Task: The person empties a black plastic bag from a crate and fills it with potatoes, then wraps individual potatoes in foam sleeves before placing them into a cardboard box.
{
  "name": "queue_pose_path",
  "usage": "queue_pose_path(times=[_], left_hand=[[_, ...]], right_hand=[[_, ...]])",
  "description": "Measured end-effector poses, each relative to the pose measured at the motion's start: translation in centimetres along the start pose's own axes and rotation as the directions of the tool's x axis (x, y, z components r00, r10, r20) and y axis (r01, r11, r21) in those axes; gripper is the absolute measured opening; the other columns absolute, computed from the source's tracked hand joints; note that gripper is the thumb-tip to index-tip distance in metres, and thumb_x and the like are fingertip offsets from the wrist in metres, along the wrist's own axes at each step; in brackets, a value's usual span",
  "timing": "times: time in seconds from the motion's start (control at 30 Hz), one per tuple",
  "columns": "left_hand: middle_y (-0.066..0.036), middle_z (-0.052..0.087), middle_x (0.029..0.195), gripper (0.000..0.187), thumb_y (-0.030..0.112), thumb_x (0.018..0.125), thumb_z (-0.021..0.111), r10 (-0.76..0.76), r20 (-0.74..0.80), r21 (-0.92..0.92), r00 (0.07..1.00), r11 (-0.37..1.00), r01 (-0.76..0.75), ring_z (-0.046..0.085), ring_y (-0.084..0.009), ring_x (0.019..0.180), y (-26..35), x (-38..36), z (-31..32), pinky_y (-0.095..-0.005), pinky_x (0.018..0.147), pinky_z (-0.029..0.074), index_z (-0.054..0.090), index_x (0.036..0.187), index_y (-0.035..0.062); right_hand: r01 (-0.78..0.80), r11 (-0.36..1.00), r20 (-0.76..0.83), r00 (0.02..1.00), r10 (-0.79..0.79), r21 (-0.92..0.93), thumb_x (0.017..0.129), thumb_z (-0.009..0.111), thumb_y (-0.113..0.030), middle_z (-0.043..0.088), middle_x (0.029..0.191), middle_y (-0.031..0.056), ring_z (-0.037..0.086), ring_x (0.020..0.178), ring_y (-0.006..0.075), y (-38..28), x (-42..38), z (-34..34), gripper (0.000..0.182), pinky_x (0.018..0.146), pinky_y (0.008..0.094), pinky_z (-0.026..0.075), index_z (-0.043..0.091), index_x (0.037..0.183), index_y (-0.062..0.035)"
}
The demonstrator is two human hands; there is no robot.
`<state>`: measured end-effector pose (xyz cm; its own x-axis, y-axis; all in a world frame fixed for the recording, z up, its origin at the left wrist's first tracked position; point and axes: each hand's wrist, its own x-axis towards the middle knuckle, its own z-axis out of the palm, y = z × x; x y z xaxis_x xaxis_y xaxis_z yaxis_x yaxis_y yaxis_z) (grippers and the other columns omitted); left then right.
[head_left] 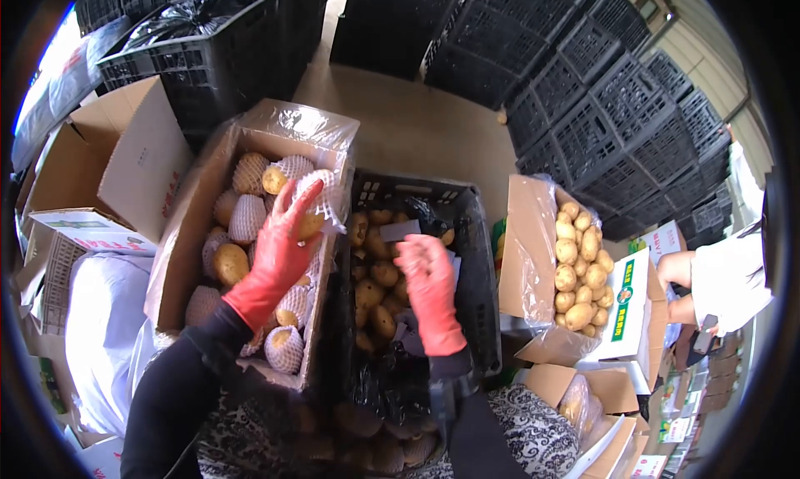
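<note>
My left hand (279, 254), in a red glove, is over the open cardboard box (187, 229). Its fingers and thumb are around a potato (311, 225) with a white foam net (321, 187) beside and above it. Many potatoes in foam nets (247, 219) fill this box, and a bare-looking potato (230, 265) shows among them. My right hand (432, 291), also gloved in red, hovers over a black crate (479, 270) of loose potatoes (382, 319). Its fingers are loosely bent, with nothing visible between them.
Right of the crate stands a box of bare potatoes (583, 266). An empty carton (154, 162) stands at the left. Black crates (617, 120) are stacked behind. At the far right is another person's arm (677, 269), near a white carton (635, 312).
</note>
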<state>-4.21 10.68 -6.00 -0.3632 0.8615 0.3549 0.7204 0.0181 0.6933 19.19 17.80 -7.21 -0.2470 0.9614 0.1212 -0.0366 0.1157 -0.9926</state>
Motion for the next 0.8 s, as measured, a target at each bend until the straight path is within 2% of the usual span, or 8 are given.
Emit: queue_pose_path(times=[0.07, 0.1, 0.2, 0.33, 0.5, 0.6, 0.7, 0.8], left_hand=[[-0.021, 0.029, 0.16, 0.077, 0.006, 0.078, 0.074, 0.037, 0.249, 0.328, 0.968, 0.937, -0.121, 0.055, -0.0435, 0.126, -3.5, 0.5, 0.4, -0.048, 0.099, 0.051, 0.048, 0.146, 0.0302], [-0.022, 0.03, 0.16, 0.074, 0.008, 0.08, 0.074, -0.075, 0.357, 0.314, 0.931, 0.948, -0.044, 0.057, -0.0427, 0.124, -5.2, 0.2, 0.9, -0.0473, 0.1, 0.051, 0.049, 0.146, 0.0281], [-0.022, 0.034, 0.158, 0.066, 0.014, 0.082, 0.074, -0.208, 0.433, 0.429, 0.877, 0.903, 0.002, 0.062, -0.0411, 0.116, -3.1, 0.7, 0.5, -0.0467, 0.097, 0.052, 0.052, 0.143, 0.0235], [-0.02, 0.039, 0.155, 0.061, 0.02, 0.081, 0.076, -0.122, 0.449, 0.527, 0.885, 0.836, -0.152, 0.065, -0.0405, 0.108, -2.2, 0.1, 0.6, -0.0472, 0.091, 0.054, 0.055, 0.139, 0.0178], [-0.01, 0.071, 0.114, 0.042, 0.02, 0.085, 0.072, 0.073, 0.407, 0.237, 0.91, 0.954, -0.183, 0.068, -0.0362, 0.095, 1.3, -0.9, -1.7, -0.0455, 0.082, 0.055, 0.065, 0.126, 0.014], [-0.011, 0.071, 0.112, 0.041, 0.018, 0.086, 0.071, 0.11, 0.432, 0.19, 0.895, 0.959, -0.21, 0.068, -0.0359, 0.095, 4.0, -1.5, -2.7, -0.0458, 0.082, 0.054, 0.065, 0.126, 0.0142], [-0.013, 0.071, 0.114, 0.043, 0.016, 0.085, 0.071, 0.148, 0.5, 0.05, 0.853, 0.979, -0.199, 0.068, -0.0335, 0.098, 7.1, -1.8, -3.4, -0.0439, 0.082, 0.055, 0.064, 0.127, 0.0138], [-0.011, 0.071, 0.114, 0.045, 0.013, 0.083, 0.072, 0.238, 0.471, 0.012, 0.849, 0.961, -0.276, 0.069, -0.0327, 0.097, 9.2, -2.8, -4.5, -0.0435, 0.082, 0.056, 0.064, 0.127, 0.0126]], right_hand=[[-0.222, 0.952, -0.029, 0.975, 0.221, -0.209, 0.095, 0.068, -0.018, 0.065, 0.092, 0.0001, 0.062, 0.088, 0.0058, 6.2, 1.5, -5.0, 0.019, 0.079, 0.0263, 0.053, 0.064, 0.109, -0.0047], [-0.233, 0.771, 0.036, 0.949, 0.314, -0.593, 0.094, 0.068, -0.026, 0.068, 0.093, 0.0079, 0.068, 0.091, 0.0155, 9.1, 1.6, -7.4, 0.026, 0.08, 0.0336, 0.055, 0.064, 0.109, -0.0048], [-0.035, 0.29, 0.143, 0.81, 0.569, -0.956, 0.09, 0.069, -0.041, 0.07, 0.102, 0.0181, 0.069, 0.097, 0.0336, 12.5, -1.6, -7.4, 0.045, 0.083, 0.0439, 0.054, 0.062, 0.117, -0.0055], [0.044, 0.333, 0.258, 0.728, 0.635, -0.942, 0.084, 0.071, -0.051, 0.068, 0.113, 0.0241, 0.064, 0.106, 0.0448, 19.8, -5.6, -6.2, 0.064, 0.089, 0.0501, 0.051, 0.057, 0.128, -0.0062], [0.082, 0.31, 0.283, 0.665, 0.69, -0.947, 0.076, 0.079, -0.044, 0.068, 0.11, 0.023, 0.066, 0.101, 0.0435, 18.8, -3.9, -5.5, 0.072, 0.091, 0.0506, 0.051, 0.055, 0.131, -0.0055], [0.087, 0.396, 0.269, 0.861, 0.431, -0.914, 0.069, 0.083, -0.041, 0.065, 0.117, 0.022, 0.063, 0.109, 0.042, 16.9, -3.1, -5.4, 0.074, 0.093, 0.052, 0.051, 0.057, 0.13, -0.006], [0.409, 0.339, 0.461, 0.884, 0.085, -0.847, 0.065, 0.084, -0.04, 0.059, 0.129, 0.0211, 0.056, 0.121, 0.0393, 17.5, -0.9, -4.2, 0.073, 0.095, 0.052, 0.05, 0.061, 0.127, -0.0087], [0.44, 0.31, 0.517, 0.822, 0.238, -0.843, 0.064, 0.083, -0.039, 0.055, 0.136, 0.0189, 0.051, 0.127, 0.0381, 20.1, 0.8, -2.5, 0.067, 0.094, 0.0506, 0.051, 0.065, 0.122, -0.0107]])
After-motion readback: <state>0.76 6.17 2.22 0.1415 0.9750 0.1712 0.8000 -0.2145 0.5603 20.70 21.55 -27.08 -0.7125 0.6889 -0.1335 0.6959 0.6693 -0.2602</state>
